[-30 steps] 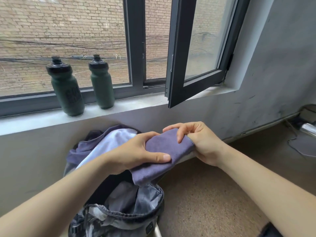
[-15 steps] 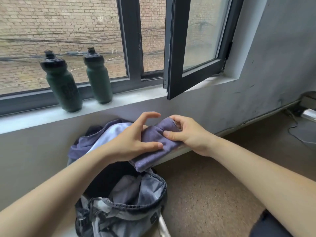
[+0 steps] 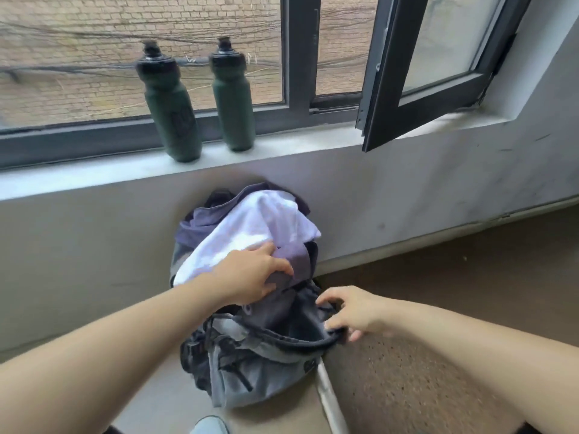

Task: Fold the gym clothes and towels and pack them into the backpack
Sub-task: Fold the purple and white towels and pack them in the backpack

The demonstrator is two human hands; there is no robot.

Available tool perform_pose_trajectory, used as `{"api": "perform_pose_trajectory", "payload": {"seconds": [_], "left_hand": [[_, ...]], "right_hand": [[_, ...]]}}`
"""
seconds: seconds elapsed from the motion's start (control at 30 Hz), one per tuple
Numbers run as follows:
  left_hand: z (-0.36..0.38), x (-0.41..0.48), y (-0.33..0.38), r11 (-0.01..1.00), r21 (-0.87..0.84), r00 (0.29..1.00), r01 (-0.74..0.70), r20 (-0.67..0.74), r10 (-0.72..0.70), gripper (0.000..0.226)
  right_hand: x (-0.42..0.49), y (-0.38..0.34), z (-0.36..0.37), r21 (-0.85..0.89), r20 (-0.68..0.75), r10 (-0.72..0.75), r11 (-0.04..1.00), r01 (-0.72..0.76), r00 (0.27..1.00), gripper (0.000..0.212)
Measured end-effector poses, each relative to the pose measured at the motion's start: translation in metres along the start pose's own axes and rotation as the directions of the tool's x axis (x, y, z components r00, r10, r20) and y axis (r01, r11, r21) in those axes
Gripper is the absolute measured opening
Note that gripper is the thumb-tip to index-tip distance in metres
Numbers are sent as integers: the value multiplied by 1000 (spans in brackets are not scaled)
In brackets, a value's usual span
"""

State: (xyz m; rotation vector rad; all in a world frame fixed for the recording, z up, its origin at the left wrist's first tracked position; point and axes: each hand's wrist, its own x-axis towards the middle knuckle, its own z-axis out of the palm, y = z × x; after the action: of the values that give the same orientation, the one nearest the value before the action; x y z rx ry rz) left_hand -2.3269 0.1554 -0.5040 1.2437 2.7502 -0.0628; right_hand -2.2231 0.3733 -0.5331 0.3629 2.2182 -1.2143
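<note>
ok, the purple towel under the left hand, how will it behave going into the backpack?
Probably floppy: the purple towel creases and bends in the left hand. Likely light, since one hand manages it. It may unfold when released, and the backpack mouth looks soft too, so the right hand holds its rim.

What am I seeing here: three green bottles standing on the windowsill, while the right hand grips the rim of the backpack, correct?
Not three: the head view shows two green bottles standing on the windowsill. The rest stands: the right hand grips the rim of the backpack.
</note>
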Motion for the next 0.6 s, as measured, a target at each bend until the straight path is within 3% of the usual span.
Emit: {"api": "perform_pose_trajectory", "payload": {"seconds": [0.07, 0.17, 0.27, 0.43, 0.6], "left_hand": [[18, 1, -4, 988, 149, 999, -25, 43, 18, 50], [47, 12, -13, 972, 232, 994, -38, 108, 13, 52], [83, 26, -16, 962, 274, 988, 7, 146, -49, 47], [141, 41, -9, 945, 262, 945, 196, 209, -254, 57], [177, 47, -4, 931, 312, 960, 186, 144, -240, 62]], "right_hand": [[4, 1, 7, 0, -38, -33, 999, 33, 999, 48], [3, -4, 7, 38, -123, -73, 996, 78, 990, 45], [-2, -10, 7, 4, -111, -98, 995, 99, 989, 49], [-7, -10, 8, -158, -65, -128, 981, 116, 990, 52], [-5, -10, 6, -217, -49, -125, 970, 111, 991, 53]]}}
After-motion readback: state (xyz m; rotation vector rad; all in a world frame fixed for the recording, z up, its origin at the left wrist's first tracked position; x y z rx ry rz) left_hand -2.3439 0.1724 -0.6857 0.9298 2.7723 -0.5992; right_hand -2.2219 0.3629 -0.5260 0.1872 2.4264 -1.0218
